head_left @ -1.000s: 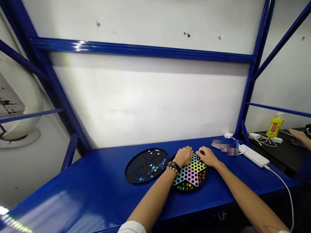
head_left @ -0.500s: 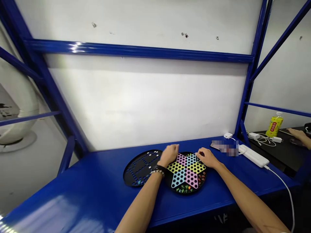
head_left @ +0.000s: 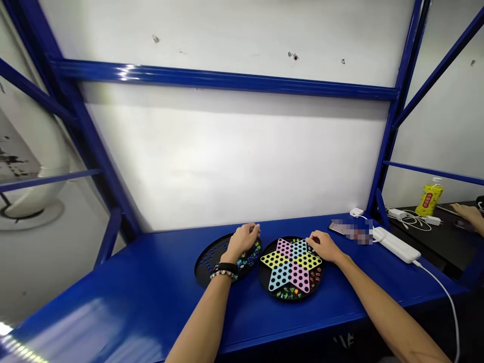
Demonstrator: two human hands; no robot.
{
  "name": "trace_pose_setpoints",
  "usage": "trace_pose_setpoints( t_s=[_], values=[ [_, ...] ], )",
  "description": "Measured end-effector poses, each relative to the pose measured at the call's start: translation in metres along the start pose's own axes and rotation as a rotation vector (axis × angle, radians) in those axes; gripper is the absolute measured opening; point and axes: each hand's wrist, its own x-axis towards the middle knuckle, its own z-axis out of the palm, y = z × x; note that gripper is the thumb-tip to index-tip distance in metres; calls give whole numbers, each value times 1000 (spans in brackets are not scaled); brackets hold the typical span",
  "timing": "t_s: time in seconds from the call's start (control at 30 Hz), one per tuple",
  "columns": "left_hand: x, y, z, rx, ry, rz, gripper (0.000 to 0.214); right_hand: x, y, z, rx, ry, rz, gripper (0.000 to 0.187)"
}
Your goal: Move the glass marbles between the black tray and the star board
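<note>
A round black Chinese checkers board (head_left: 290,296) with a pink, blue and yellow star (head_left: 280,276) lies on the blue table. Green and red marbles (head_left: 316,277) fill pockets around the star. My right hand (head_left: 323,245) is at its upper right rim, fingers curled together; what they pinch, if anything, is hidden. To the left lies a round black tray (head_left: 201,278) with holes and blue and green marbles (head_left: 249,258) along its right side. My left hand (head_left: 244,239), with bracelets at the wrist, is over this tray. Its fingers are closed, and their contents cannot be made out.
Behind the boards, a phone (head_left: 346,229), a white charger (head_left: 356,212) and a white power strip (head_left: 396,245) lie at the right. Blue frame posts and a white wall enclose the table. Beyond are a yellow bottle (head_left: 429,197) and another person's hand (head_left: 467,212).
My left hand has moved left, from the star board's left edge to over the black tray, uncovering the marbles on its right side. My right hand has stayed at the star board's rim.
</note>
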Motion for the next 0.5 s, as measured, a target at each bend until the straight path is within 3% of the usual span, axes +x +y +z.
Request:
trace_pose_setpoints(
  t_s=[0.17,0.3,0.5],
  values=[
    [-14,37,18,23,-31,198,37,-1,-2,0,1,5,0,33],
    [-23,74,43,315,-80,369,32,-1,-4,-1,-6,12,0,33],
    [-24,115,74,439,-124,395,33,0,-1,1,-4,22,-25,31]
  ],
)
